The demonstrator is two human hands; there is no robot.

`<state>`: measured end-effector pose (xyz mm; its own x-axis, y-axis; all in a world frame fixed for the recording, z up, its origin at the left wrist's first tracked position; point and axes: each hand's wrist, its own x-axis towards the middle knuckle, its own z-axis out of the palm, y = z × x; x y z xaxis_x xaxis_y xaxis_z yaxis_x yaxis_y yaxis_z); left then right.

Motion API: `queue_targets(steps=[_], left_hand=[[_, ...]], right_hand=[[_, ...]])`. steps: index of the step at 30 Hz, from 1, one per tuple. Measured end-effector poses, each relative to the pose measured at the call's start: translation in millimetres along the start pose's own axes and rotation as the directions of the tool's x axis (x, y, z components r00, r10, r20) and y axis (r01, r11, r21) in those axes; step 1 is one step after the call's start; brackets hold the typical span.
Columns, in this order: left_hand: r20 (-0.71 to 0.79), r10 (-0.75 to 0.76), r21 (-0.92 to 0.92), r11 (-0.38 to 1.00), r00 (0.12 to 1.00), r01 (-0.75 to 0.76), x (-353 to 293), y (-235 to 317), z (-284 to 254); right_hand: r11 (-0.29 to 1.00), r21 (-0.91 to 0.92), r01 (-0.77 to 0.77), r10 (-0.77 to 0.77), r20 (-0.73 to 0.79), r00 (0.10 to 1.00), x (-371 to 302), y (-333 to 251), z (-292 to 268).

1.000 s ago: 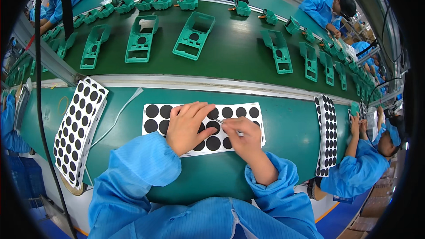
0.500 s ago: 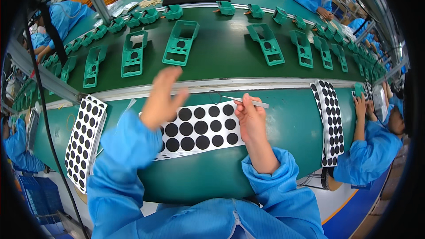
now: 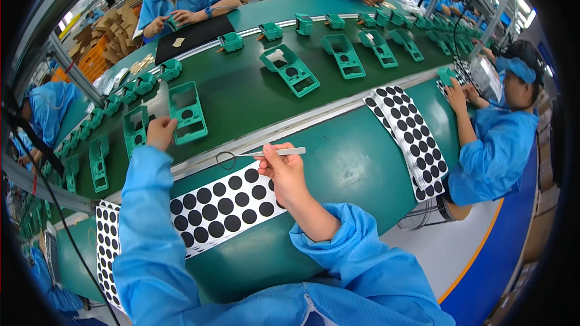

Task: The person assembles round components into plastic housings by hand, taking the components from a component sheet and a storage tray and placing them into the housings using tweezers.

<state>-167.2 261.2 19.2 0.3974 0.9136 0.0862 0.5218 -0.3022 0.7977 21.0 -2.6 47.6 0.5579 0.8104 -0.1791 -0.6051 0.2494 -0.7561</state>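
My left hand [image 3: 162, 132] reaches over the green conveyor, fingers bent in at the left edge of a green plastic housing [image 3: 200, 127]. Partly behind that hand lies another green housing [image 3: 135, 122]. Metal tweezers [image 3: 293, 151] are pinched in my right hand [image 3: 283, 172], pointing left. A thin black ring [image 3: 226, 160] hangs at their tip. Below the right hand, a white sheet of round black stickers [image 3: 225, 206] lies on the table; the hand covers its right end.
More sticker sheets lie at the right [image 3: 411, 139] and left [image 3: 108, 247]. Green housings [image 3: 344, 57] and smaller green parts [image 3: 270, 31] line the belt. A metal rail [image 3: 314, 119] divides belt from table. A co-worker [image 3: 498, 139] sits at the right; others work across the belt.
My left hand has moved from above the sticker sheet out to a housing on the belt. The view has turned right; my right hand still holds the tweezers with the ring.
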Motion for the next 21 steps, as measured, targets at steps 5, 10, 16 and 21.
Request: queue_targets(steps=[5,10,16,21], left_hand=[[0.099,-0.151,-0.303,0.937,0.984,0.174,-113.4,79.1,-14.0],[0.067,-0.194,-0.382,0.901,0.979,0.204,-204.8,99.6,3.9],[0.127,-0.23,-0.407,0.875,0.965,0.262,-234.0,86.4,22.6],[-0.022,0.103,0.15,0.984,0.994,-0.098,-237.4,89.2,8.0]], right_hand=[[0.995,0.093,-0.02,0.021,-0.01,1.0,-0.3,-7.0,4.0],[0.994,0.069,0.079,-0.081,0.031,0.996,-16.8,-6.7,16.6],[0.974,-0.128,0.187,-0.169,0.144,0.975,-30.3,18.4,20.1],[0.911,-0.304,0.28,-0.244,0.152,0.958,-38.6,22.4,16.4]])
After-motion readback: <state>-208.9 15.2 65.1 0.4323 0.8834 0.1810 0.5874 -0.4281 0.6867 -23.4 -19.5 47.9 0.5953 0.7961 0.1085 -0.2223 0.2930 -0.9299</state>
